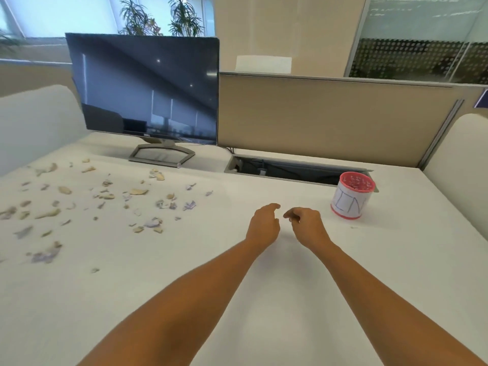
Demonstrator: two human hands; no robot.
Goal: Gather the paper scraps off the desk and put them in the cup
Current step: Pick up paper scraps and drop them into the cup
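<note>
A white desk (pixel 79 299) is seen from above, filling most of the view and closed off at the back by a beige partition panel (pixel 330 117). A dark, switched-off monitor (pixel 148 88) is set on its grey stand at the rear left of the desk, with leafy plants (pixel 161 19) visible behind it at a window. Two bare forearms are stretched forward from the bottom edge across the middle of the desk. A long open cable recess (pixel 285 170) is cut into the desktop along the foot of the partition, to the right of the monitor stand.

The cup (pixel 352 196), white with a pink rim and base and blue lines drawn on its side, is stood upright on the right of the desk, just in front of the recess's right end. Its pink inside is speckled, but what it contains cannot be made out.

The left hand (pixel 264 223) and right hand (pixel 307 224) are held close together over the desk, near the cup and to its left. The left hand's fingers are loosely curled, and nothing is seen in them. The right hand's fingertips are drawn together; whether anything is pinched there cannot be told.

The paper scraps (pixel 138 192), tan and pale lilac, are scattered over the left half of the desk in front of the monitor, well apart from the cup. One tiny fleck (pixel 353 227) is seen just in front of the cup's base.
</note>
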